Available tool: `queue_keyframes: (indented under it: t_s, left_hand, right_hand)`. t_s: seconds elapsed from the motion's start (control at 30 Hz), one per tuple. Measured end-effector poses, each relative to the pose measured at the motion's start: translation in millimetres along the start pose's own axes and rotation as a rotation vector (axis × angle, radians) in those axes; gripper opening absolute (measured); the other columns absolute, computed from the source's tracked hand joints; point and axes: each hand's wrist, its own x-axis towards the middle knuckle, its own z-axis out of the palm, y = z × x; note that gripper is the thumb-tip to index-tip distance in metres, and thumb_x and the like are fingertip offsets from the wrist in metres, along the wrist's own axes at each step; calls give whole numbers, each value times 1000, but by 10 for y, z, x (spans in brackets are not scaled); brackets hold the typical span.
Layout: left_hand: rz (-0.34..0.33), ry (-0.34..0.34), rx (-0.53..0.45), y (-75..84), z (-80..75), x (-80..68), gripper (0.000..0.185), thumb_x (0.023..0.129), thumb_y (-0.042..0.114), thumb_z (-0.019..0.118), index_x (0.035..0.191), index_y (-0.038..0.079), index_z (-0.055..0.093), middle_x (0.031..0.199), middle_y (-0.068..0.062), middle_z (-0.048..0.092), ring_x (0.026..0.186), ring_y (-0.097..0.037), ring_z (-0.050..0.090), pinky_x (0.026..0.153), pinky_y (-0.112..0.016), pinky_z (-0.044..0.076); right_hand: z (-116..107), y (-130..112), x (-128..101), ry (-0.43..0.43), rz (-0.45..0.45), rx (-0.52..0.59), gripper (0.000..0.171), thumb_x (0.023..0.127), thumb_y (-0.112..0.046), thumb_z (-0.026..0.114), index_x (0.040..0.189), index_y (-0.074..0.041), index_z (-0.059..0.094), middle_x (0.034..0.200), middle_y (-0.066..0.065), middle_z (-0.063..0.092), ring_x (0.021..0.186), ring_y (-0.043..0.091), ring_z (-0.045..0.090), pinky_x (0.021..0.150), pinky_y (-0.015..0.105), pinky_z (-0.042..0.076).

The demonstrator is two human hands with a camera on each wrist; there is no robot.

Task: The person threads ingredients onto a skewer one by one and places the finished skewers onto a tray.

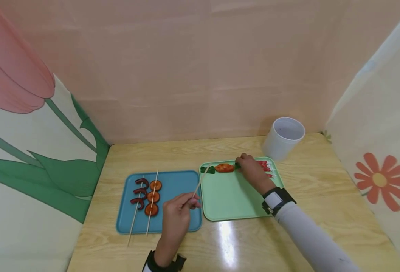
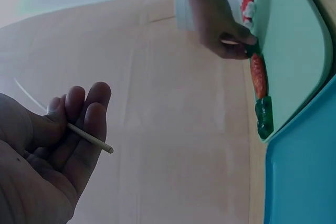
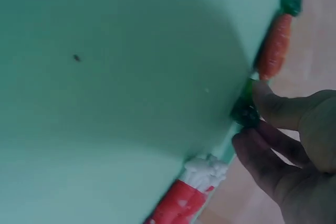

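while your left hand (image 1: 179,211) pinches a thin, pale wooden skewer (image 2: 90,138) slanting towards one o'clock, your right hand (image 1: 254,173), well apart from it, pinches a dark green, glossy, lumpy piece (image 3: 245,113) at twelve o'clock on the light green rectangular tray (image 1: 237,200). that piece shows a brighter, yellowish patch by your thumb. at eleven o'clock, just beside it, lies an orange-red, shiny, bumpy oblong piece (image 1: 224,168); at ten sits a second dark green, glossy piece (image 1: 207,170). the skewer's tip overlaps this one in the head view, but i cannot tell whether they touch. at two o'clock lie red-and-white stick-shaped pieces (image 3: 184,203). the blue rectangular tray (image 1: 183,181) sits at nine o'clock from the green one, bearing skewered dark reddish-brown curls (image 1: 140,192) and skewered orange-brown round slices (image 1: 153,197). a white cylindrical cup (image 1: 279,145) stands beyond the green tray, towards one o'clock.
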Motion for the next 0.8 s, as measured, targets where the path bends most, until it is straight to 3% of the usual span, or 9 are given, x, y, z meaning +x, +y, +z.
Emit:
queue_keyframes:
  t_s: [0.23,0.57,0.7,0.8]
  left_hand:
    - [-24,9,6,16,-7,9,11,93,-2,69,90,2,78,75,-10,76,65,-15,74,60,-21,61]
    - [-105,-5,-6,33,5,10,10,93,-1,69,89,2,78,75,-10,76,65,-16,73,61,-24,62]
    - [-122,-17,5,44,4,15,11,93,-2,69,89,3,78,75,-8,76,66,-13,73,61,-23,62]
    - [-133,-23,10,40,5,15,11,93,-3,69,89,3,78,75,-8,76,66,-11,73,62,-23,62]
  right_hand:
    - [85,19,7,-35,37,-20,29,84,2,80,109,1,65,99,16,59,94,36,58,79,48,58]
    - [125,73,-36,-27,-39,19,22,90,-5,78,106,0,63,98,15,67,88,33,61,77,45,58]
    - [79,85,-21,76,-8,137,20,92,-6,76,107,1,64,97,16,69,89,33,64,77,47,57]
    - [-143,-14,5,182,31,287,26,94,-10,74,117,1,66,105,17,71,97,34,68,81,48,60]
